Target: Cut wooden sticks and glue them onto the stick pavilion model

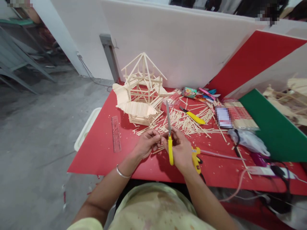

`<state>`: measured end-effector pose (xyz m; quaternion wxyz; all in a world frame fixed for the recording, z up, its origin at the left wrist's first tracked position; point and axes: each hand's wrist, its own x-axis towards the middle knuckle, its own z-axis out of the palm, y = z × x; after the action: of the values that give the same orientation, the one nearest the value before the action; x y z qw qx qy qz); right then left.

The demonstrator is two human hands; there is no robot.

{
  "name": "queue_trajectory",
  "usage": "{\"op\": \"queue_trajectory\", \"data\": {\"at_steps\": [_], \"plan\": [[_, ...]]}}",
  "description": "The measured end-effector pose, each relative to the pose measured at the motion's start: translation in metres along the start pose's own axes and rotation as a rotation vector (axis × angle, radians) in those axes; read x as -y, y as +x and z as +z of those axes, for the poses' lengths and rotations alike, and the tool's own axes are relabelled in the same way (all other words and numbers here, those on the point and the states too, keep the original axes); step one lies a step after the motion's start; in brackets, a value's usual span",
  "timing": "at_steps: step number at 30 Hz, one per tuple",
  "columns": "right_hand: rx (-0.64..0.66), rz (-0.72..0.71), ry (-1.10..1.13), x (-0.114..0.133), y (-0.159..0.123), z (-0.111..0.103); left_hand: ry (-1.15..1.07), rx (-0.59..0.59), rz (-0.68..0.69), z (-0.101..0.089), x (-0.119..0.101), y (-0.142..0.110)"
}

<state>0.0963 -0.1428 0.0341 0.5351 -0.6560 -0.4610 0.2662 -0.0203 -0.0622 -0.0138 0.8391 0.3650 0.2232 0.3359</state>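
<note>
My right hand (pixel 182 151) is closed around a pair of yellow-handled scissors (pixel 170 149), their blades pointing up and away from me. Close to its fingertips, my left hand (pixel 149 143) is pinched; whatever sits between its fingers is too small to make out. Just beyond both hands stands a pavilion-like model (pixel 141 110) built of thin wooden sticks, with an open pointed roof frame and slatted lower roofs. Loose wooden sticks (pixel 184 123) lie heaped to the right of the model. A yellow glue gun (pixel 196 159) rests beside my right hand.
On the red tabletop (pixel 96 153) are a clear ruler (pixel 116 134), a yellow utility knife (pixel 195 117), a phone (pixel 223 117), packs of sticks (pixel 240 115) and a plastic bag (pixel 250 142). A power strip (pixel 271 172) with cables lies at right. A green board (pixel 271 127) leans behind.
</note>
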Motion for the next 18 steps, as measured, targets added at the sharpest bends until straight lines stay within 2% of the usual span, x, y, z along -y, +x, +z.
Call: {"op": "queue_trajectory", "data": {"at_steps": [6,18], "plan": [[-0.019,0.001,0.03,-0.0035,-0.0023,0.0049,0.013,-0.083,0.08,0.0016,-0.0034,-0.0002],[0.011,-0.033,0.024,0.0037,-0.0021,-0.0025,0.032,-0.076,0.054,0.0034,-0.0038,-0.001]]}}
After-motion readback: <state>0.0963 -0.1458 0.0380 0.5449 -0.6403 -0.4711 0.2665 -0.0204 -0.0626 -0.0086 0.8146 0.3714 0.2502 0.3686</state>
